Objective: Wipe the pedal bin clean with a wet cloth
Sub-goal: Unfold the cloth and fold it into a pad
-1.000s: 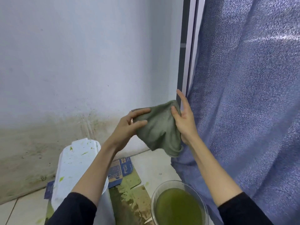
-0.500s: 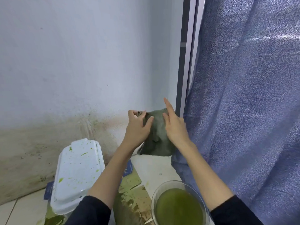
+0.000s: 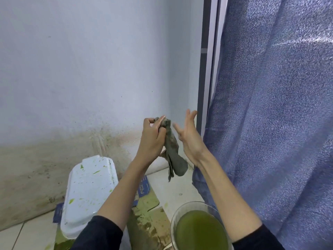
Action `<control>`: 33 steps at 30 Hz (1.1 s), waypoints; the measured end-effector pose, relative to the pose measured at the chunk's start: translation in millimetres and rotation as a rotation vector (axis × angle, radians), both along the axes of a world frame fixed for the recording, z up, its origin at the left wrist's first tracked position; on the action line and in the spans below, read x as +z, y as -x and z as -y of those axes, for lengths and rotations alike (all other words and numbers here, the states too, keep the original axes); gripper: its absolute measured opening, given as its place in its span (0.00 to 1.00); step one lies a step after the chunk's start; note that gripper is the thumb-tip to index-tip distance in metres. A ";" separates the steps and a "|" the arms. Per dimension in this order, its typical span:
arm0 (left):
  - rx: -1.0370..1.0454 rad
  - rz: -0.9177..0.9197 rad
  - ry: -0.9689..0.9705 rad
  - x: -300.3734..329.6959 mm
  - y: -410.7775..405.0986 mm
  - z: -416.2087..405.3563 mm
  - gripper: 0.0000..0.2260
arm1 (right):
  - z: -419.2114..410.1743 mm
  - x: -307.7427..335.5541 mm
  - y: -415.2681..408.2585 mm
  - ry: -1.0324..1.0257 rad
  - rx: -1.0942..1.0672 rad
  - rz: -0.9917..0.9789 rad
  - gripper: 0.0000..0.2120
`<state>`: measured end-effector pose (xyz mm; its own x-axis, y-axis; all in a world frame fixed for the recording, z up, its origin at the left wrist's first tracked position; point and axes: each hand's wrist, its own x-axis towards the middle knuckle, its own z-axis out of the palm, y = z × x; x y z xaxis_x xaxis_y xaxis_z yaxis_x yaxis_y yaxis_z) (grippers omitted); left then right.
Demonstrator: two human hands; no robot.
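Note:
The white pedal bin [image 3: 86, 193] stands at the lower left with its lid shut and flecked with green splatter. My left hand [image 3: 153, 139] is raised in front of the wall corner and pinches the top of a grey-green cloth [image 3: 173, 154], which hangs down folded and narrow. My right hand [image 3: 189, 136] is just to the right of the cloth with its fingers spread, not holding it. Both hands are well above and to the right of the bin.
A glass bowl [image 3: 175, 213] of murky green water sits on the floor at the bottom centre. Stained cardboard [image 3: 149, 213] lies under the bin and bowl. A blue curtain [image 3: 270, 123] fills the right side. The lower wall [image 3: 36, 163] is dirty.
The cloth was spread between both hands; it has been folded together. My right hand has let go and opened, and the cloth now hangs from my left hand alone.

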<state>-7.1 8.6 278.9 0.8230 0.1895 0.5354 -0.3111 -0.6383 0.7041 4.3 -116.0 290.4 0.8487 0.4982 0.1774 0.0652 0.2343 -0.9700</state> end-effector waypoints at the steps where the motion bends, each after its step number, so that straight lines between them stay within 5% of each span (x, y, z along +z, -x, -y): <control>1: -0.008 0.013 0.009 1.7 0.4 -2.4 0.19 | -1.2 -3.6 -6.7 0.026 -0.077 0.038 0.28; 5: -0.183 0.030 0.385 11.9 6.6 -6.5 0.17 | 7.3 -19.6 -19.1 0.192 -0.046 -0.011 0.27; 8: -0.150 0.020 0.638 11.8 4.4 -5.4 0.15 | 5.1 -25.5 -14.1 0.062 -0.034 -0.044 0.18; 11: -0.233 -0.148 0.782 1.0 7.1 0.6 0.29 | -5.4 -27.7 -15.5 -0.017 -0.274 -0.003 0.08; 17: -0.395 -0.238 0.524 -41.7 26.9 5.2 0.41 | -8.0 -28.9 -22.0 -0.029 -0.391 0.168 0.08; 22: -0.371 -0.065 0.235 -51.7 46.3 -9.2 0.30 | -25.5 -37.2 -22.0 0.235 -0.562 0.378 0.15; 27: -0.119 -0.030 0.095 -49.5 78.9 -49.0 0.20 | -78.3 -44.0 -0.1 0.342 -0.569 0.417 0.19; 33: 0.205 -0.106 0.097 -66.0 118.5 -110.3 0.24 | -171.1 -56.8 21.6 0.268 -0.232 0.380 0.16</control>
